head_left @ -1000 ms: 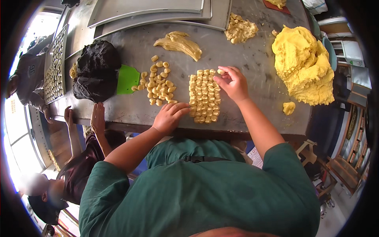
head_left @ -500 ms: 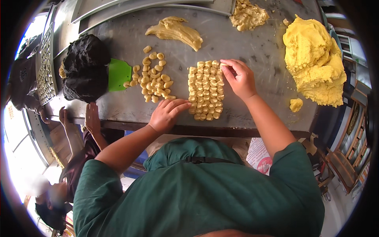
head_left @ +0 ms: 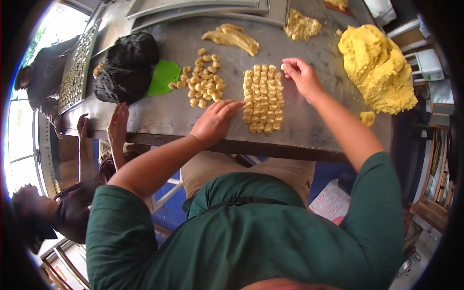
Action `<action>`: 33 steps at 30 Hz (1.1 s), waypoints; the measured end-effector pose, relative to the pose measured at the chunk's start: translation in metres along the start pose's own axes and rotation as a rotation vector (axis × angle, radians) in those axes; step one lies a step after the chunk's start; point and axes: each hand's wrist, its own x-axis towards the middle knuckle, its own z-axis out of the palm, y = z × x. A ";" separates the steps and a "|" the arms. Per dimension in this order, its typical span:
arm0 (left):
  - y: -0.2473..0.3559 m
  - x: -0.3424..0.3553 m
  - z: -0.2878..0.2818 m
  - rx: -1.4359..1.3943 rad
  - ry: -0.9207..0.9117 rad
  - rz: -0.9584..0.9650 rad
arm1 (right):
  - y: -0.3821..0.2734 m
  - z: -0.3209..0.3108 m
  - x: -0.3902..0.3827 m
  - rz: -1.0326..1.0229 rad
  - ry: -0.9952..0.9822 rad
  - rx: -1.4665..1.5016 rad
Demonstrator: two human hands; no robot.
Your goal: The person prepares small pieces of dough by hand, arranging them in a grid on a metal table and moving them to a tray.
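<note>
A block of small, pale yellow dough pieces (head_left: 263, 99) in close rows lies on the metal table in front of me. My right hand (head_left: 305, 82) is beyond its far right corner, thumb and fingertips pinching one small dough piece (head_left: 283, 66) just apart from the block. At the block's left side my left hand (head_left: 215, 121) rests low over the table, fingers stretched, with the fingertips at the edge of the rows. Left of the block is a loose heap of rounded dough pieces (head_left: 203, 84). Behind lies a long strip of dough (head_left: 233, 37).
A large yellow dough mass (head_left: 377, 67) sits at the right, a small lump (head_left: 367, 118) near it. Crumbly dough (head_left: 302, 25) and metal trays (head_left: 203, 12) lie at the back. Leftward are a green scraper (head_left: 164, 77), black dough (head_left: 128, 67), a filled tray (head_left: 79, 70) and co-workers' hands (head_left: 117, 123).
My right hand has drawn slightly away from the block's far right corner, the small piece in its fingertips. My left hand stays at the block's left side. The whole view has shifted.
</note>
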 end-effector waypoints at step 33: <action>0.026 -0.024 -0.012 0.122 0.168 -0.234 | 0.012 0.015 -0.096 -0.240 0.474 -0.090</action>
